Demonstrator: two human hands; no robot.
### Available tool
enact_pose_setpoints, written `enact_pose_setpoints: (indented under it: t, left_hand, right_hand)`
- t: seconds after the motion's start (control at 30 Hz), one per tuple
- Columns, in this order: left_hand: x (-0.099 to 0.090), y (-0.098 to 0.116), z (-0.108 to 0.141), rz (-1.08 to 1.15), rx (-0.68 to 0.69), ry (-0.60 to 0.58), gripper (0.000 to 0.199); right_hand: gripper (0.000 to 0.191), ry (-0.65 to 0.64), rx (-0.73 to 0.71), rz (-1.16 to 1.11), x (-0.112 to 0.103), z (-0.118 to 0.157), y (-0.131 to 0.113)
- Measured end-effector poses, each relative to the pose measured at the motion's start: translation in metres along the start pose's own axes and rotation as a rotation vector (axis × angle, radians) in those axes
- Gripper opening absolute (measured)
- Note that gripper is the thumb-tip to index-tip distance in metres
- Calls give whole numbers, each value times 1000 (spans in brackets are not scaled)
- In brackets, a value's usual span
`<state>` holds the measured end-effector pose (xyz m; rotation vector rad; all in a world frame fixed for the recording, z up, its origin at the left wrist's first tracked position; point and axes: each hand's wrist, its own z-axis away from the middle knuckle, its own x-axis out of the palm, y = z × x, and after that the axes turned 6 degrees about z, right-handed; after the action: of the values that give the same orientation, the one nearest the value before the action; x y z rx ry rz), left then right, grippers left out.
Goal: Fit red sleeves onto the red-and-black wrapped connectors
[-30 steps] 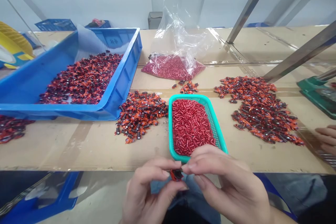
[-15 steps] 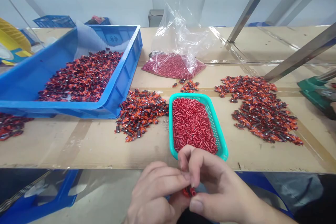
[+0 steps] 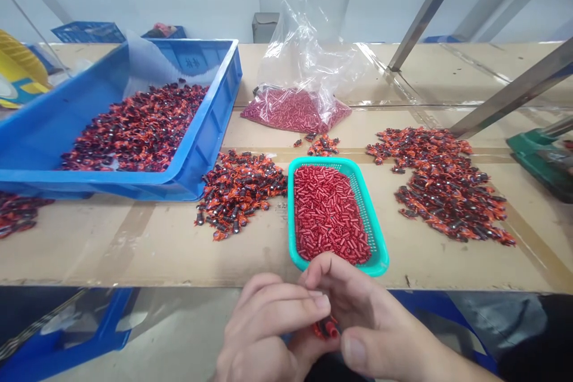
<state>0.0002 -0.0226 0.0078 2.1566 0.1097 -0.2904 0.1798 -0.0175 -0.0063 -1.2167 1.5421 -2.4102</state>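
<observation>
Left hand [image 3: 264,325] and right hand [image 3: 380,322]: grips pressed together, apparently pinching a small red piece [image 3: 326,329], held low, within reach of the teal basket [image 3: 290,215] of red tubes [image 3: 331,215].

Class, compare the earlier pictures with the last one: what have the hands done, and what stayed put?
The left hand and right hand have moved down and rightward, closer together. The small red-and-black piece moved with them, still held between them and now partly hidden. A co-worker's hand has left the right edge. The teal tray of red tubes and the loose orange-and-dark pieces stayed as they were.
</observation>
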Motion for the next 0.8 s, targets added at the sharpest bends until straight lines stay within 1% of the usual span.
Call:
enact_pose_setpoints:
  t: [0.1, 0.17, 0.27, 0.37, 0.43, 0.57, 0.63, 0.67, 0.73, 0.77, 0.8]
  left_hand:
    - [-2, 1, 1, -11, -22, -5, 12]
    - [-3, 2, 2, -20, -35, 7, 12]
    - [-3, 4, 5, -51, -63, 35, 18]
    - [-1, 5, 8, -71, -61, 67, 23]
    - [0, 3, 10, -86, -34, 80, 25]
    - [3, 0, 8, -151, 27, 26, 27]
    - [5, -3, 4, -164, 73, -30, 19]
    - [5, -5, 3, -159, 98, -48, 16]
    - [3, -13, 0, -142, 136, -44, 21]
    - [0, -20, -1, -157, 127, -15, 26]
    - [-5, -28, -1, -212, 103, 23, 29]
  right_hand:
    - [57, 10, 67, 30, 1, 0, -1]
    - [52, 12, 63, 53, 2, -2, -2]
    - [46, 22, -24, 154, 3, -6, -3]
    - [48, 44, -124, 292, 4, -7, -2]
    - [51, 76, -164, 321, 5, -7, 0]
    - [52, 168, -138, 219, 8, -8, 10]
    - [53, 183, -127, 189, 6, -8, 13]
    - [52, 182, -141, 217, 4, -7, 12]
    - [47, 217, -232, 400, -4, 0, 7]
    - [42, 281, -295, 551, -11, 5, 1]
    - [34, 383, -360, 731, -22, 10, -5]
